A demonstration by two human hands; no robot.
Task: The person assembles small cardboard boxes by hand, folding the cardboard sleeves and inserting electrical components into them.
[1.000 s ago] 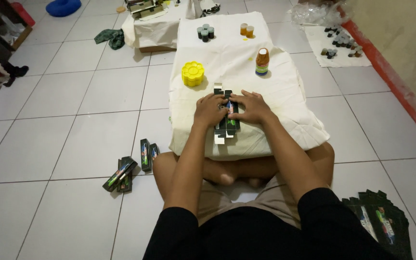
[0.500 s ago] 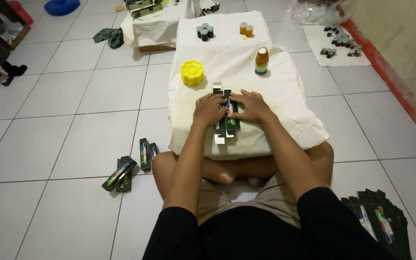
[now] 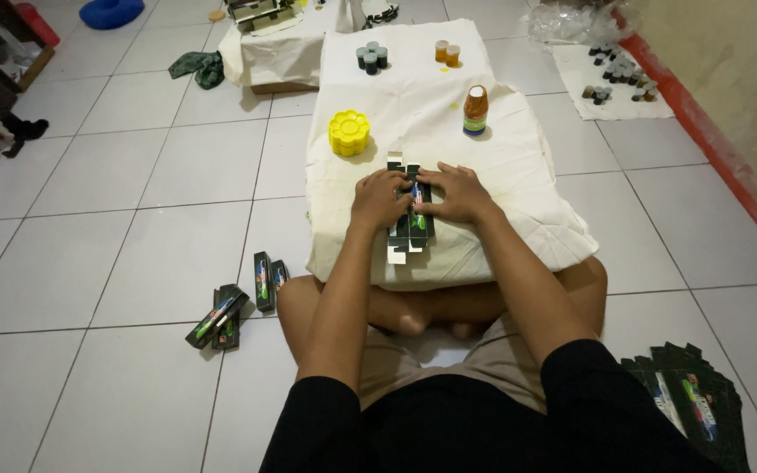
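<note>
I sit cross-legged on a tiled floor behind a low table draped in a white cloth (image 3: 519, 166). A flat, unfolded black carton (image 3: 410, 229) with green and red print lies on the cloth near its front edge. My left hand (image 3: 379, 198) presses on the carton's left side with fingers curled. My right hand (image 3: 451, 193) presses on its right side, fingers pointing left. The carton's tabs stick out above and below my hands.
On the cloth stand a yellow flower-shaped lid (image 3: 349, 132), an amber bottle (image 3: 475, 111), three dark caps (image 3: 371, 58) and two small orange cups (image 3: 448, 53). Folded black cartons (image 3: 238, 302) lie on the floor at left. A stack of flat cartons (image 3: 689, 403) lies at right.
</note>
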